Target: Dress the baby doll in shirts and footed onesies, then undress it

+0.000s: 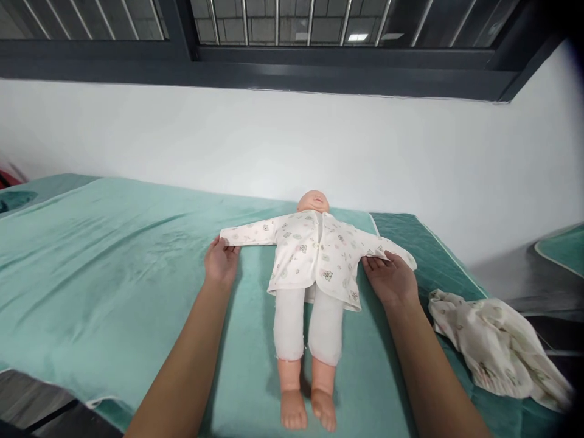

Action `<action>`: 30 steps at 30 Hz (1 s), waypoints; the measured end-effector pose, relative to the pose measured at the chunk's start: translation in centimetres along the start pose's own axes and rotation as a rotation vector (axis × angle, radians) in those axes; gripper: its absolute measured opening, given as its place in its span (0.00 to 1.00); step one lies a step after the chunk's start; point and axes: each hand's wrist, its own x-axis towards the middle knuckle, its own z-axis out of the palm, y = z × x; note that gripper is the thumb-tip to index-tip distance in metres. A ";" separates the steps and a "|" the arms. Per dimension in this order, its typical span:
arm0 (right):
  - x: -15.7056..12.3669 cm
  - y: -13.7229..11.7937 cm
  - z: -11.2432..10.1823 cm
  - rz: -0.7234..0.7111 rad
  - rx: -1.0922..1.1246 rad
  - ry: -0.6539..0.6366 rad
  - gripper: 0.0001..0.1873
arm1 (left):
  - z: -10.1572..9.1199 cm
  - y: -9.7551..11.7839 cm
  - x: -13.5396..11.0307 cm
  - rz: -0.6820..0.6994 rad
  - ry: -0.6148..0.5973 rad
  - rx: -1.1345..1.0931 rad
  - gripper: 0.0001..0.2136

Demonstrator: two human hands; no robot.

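A baby doll [314, 202] lies on its back on a green cloth [123, 267], head toward the wall. It wears a white printed baby shirt [296, 258], with the front edges meeting down the middle. Both sleeves are stretched out sideways. My left hand [221, 261] pinches the cuff of the sleeve on the left. On the other side, my right hand [391, 277] has its fingers beneath the right sleeve and the thumb at its lower edge, gripping the fabric. White coverings [289, 325] wrap the doll's legs, leaving the feet bare. The doll's hands are hidden inside the sleeves.
A crumpled white printed cloth garment [497, 350] lies to the right on a darker green cover [406, 228]. The white wall [255, 140] rises behind the bed, with a dark-framed barred window [292, 70] above. The bed's edge shows at lower left.
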 end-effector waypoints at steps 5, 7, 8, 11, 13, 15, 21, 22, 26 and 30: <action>-0.5 -0.2 -0.1 0.002 0.065 -0.018 0.10 | 0.1 0.0 -0.3 0.023 -0.004 0.010 0.11; -0.3 -0.4 -0.3 -0.002 0.080 -0.045 0.09 | 0.1 0.0 -0.3 0.030 -0.005 0.011 0.11; -0.1 -0.5 -0.4 -0.010 0.082 -0.054 0.09 | 0.1 0.0 -0.3 0.033 -0.003 0.011 0.11; 0.5 -0.9 -0.5 -0.031 0.036 -0.042 0.07 | 0.0 0.0 -0.4 0.044 0.002 0.013 0.11; 0.8 -1.2 -0.5 -0.027 -0.025 0.002 0.08 | 0.0 0.0 -0.4 0.058 0.006 0.017 0.11; 1.1 -1.4 -0.5 -0.030 -0.063 0.038 0.08 | 0.0 0.0 -0.4 0.068 0.005 0.027 0.11; 1.4 -2.2 -1.0 -0.190 -0.014 0.090 0.10 | -0.1 0.1 -0.1 0.129 0.057 0.032 0.10; 1.4 -2.4 -1.1 -0.196 0.002 0.095 0.10 | -0.1 0.2 -0.1 0.140 0.074 0.033 0.10; 1.3 -3.0 -1.3 -0.211 0.035 0.129 0.12 | -0.1 0.1 0.2 0.149 0.087 0.051 0.10; 1.8 -3.1 -1.9 -0.244 -0.023 0.148 0.11 | -0.2 0.0 0.2 0.160 0.076 0.098 0.12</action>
